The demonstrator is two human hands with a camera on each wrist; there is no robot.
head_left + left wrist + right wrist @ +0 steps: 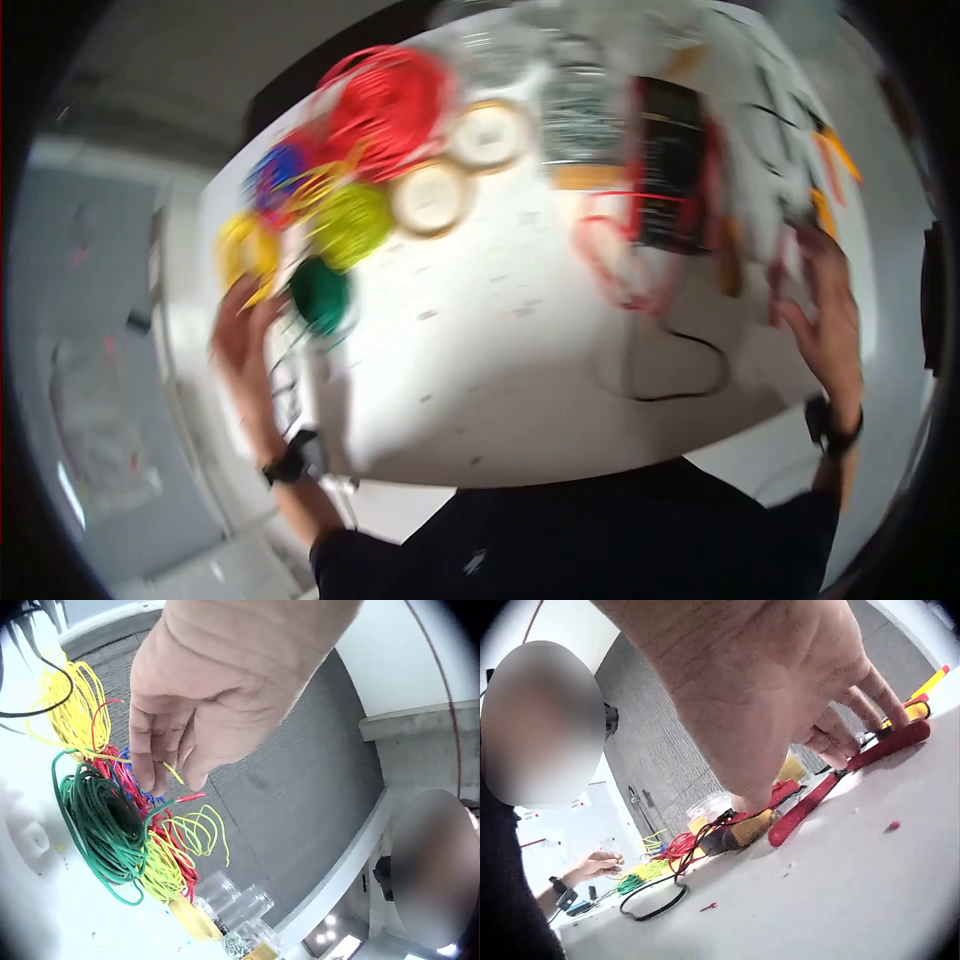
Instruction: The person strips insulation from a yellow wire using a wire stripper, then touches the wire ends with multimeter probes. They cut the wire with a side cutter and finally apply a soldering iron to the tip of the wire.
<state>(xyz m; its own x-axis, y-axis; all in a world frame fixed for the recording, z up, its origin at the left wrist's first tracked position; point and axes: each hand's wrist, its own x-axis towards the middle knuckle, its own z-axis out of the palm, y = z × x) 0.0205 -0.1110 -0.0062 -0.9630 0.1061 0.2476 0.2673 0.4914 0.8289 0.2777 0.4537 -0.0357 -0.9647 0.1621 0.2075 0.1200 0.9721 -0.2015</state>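
In the left wrist view my left hand (217, 682) pinches a thin yellow wire (173, 772) between thumb and fingertips, beside the yellow coil (75, 705) and above the green coil (101, 825). The head view, blurred, has this hand (240, 340) at the table's left edge. At the right edge, my right hand (830, 305) is spread over a red-handled tool. In the right wrist view its red handles (806, 810) lie apart on the table under the hand (772, 697); the fingers reach the far handle, and whether they touch it is unclear.
A red coil (385, 110), a lime coil (352, 225) and two round rolls (430, 198) lie at the back left. A black meter (670, 160) with red leads stands right of centre, beside clear jars (580, 115). A black cable (700, 392) curves near the front.
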